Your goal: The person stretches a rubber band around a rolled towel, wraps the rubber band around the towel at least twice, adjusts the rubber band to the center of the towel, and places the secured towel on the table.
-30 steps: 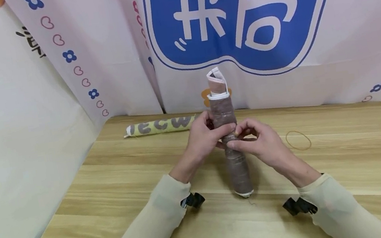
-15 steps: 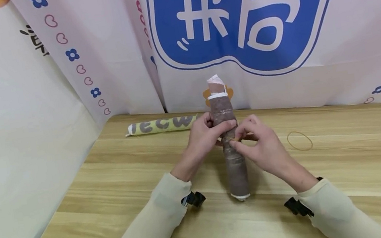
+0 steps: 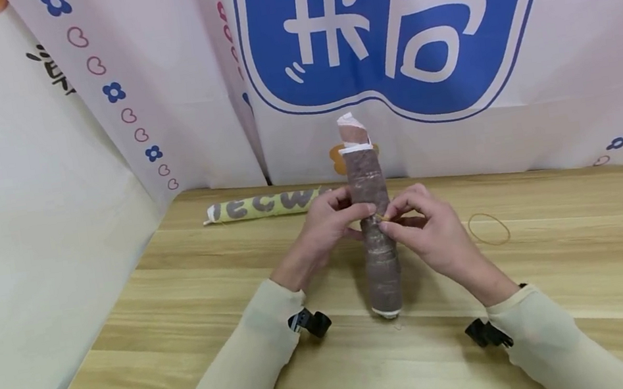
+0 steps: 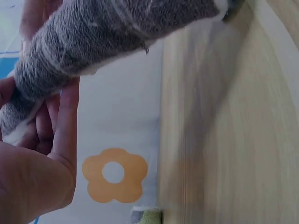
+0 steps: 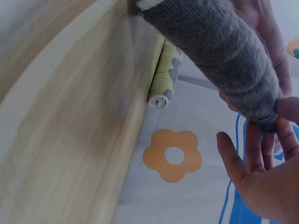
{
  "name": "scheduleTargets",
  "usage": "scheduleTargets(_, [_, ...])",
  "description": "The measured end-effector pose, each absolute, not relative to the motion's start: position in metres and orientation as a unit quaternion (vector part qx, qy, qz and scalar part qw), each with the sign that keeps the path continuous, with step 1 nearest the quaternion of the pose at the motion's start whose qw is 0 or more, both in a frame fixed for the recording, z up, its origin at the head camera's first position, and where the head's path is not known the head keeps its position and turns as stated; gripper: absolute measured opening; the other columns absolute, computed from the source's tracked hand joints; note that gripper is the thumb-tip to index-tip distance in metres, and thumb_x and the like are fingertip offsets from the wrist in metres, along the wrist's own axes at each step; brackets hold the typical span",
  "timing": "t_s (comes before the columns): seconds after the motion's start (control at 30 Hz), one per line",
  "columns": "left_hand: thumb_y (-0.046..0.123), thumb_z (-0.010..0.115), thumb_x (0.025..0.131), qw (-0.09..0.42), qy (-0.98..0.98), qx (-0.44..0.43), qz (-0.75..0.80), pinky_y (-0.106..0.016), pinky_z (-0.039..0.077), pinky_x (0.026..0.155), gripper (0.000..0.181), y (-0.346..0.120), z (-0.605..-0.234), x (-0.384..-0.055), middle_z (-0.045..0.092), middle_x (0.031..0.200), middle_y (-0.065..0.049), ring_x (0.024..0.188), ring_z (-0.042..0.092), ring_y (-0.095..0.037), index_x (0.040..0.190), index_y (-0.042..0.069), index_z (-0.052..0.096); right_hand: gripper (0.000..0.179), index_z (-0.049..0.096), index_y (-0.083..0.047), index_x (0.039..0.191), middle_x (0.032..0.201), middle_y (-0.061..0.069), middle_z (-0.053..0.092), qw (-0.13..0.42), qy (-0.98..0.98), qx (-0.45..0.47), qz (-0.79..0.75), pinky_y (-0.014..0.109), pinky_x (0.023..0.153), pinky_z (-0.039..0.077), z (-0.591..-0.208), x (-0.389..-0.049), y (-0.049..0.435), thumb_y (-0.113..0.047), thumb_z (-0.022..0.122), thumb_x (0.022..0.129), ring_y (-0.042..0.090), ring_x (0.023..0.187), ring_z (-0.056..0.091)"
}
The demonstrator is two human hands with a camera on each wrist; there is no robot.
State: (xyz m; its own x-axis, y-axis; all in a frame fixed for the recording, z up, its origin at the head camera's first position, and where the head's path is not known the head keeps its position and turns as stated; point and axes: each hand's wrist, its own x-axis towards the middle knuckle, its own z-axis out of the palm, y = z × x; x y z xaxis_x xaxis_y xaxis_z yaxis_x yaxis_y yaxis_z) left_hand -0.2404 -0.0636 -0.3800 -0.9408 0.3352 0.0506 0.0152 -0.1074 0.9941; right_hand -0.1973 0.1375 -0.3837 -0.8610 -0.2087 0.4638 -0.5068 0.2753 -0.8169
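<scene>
A rolled grey-brown towel with white edging is held up above the table, its upper end leaning away. My left hand grips it around the middle from the left side, thumb across the front. From the other side, my right hand pinches a small bit of yellow rubber band between thumb and forefinger against the roll. How much of the band goes round the towel cannot be made out. In the right wrist view the towel slants past the right fingers, and the left wrist view shows its fuzzy surface.
Behind the left hand, a second rolled towel, yellow-green with grey letters, lies along the table's back edge. A loose rubber band lies on the wooden table to the right. A printed cloth backdrop hangs behind.
The towel's lower end has shifted slightly left, so the roll stands a little straighter. Both hands keep hold near its middle, the right hand still pinching the rubber band.
</scene>
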Motion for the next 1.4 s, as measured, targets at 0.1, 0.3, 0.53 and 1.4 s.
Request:
scheduleTargets(0.1, [0.005,0.073,0.095,0.09,0.66,0.118,0.737,-0.037,0.064,0.071,0.038,-0.06,-0.379,-0.238,0.069,0.117,-0.015,0.1,0.068,-0.022,0.13,-0.007,0.065,0.012,0.072,0.001,0.098,0.108,0.012,0.056,0.174,-0.798,0.245,0.523,0.043,0.091,0.06,-0.385,-0.196,0.133,0.01,0.077,0.092,0.024,0.104,0.062])
scheduleTargets(0.3, [0.002,0.077,0.092,0.044,0.675,0.089,0.731,-0.039,0.064,0.067,0.03,-0.052,-0.376,-0.229,0.067,0.103,-0.013,0.089,0.066,-0.02,0.119,-0.006,0.066,0.019,0.066,0.003,0.104,0.111,0.017,0.052,0.141,-0.829,0.19,0.507,0.054,0.091,0.059,-0.381,-0.191,0.127,0.0,0.081,0.093,0.031,0.104,0.062])
scheduleTargets(0.53, [0.015,0.081,0.09,0.021,0.713,0.053,0.699,-0.041,0.064,0.064,0.024,-0.046,-0.369,-0.222,0.069,0.094,-0.009,0.08,0.068,-0.018,0.107,0.002,0.069,0.02,0.061,-0.002,0.094,0.104,0.014,0.049,0.112,-0.833,0.181,0.512,0.05,0.088,0.06,-0.378,-0.19,0.128,0.003,0.08,0.091,0.029,0.101,0.058])
scheduleTargets(1.4, [0.006,0.076,0.094,0.103,0.653,0.135,0.738,-0.038,0.063,0.07,0.037,-0.06,-0.378,-0.237,0.068,0.108,-0.011,0.093,0.067,-0.019,0.127,-0.007,0.064,0.008,0.068,0.002,0.097,0.112,0.01,0.059,0.124,-0.772,0.217,0.584,0.029,0.08,0.062,-0.384,-0.196,0.136,0.006,0.075,0.094,0.019,0.105,0.063])
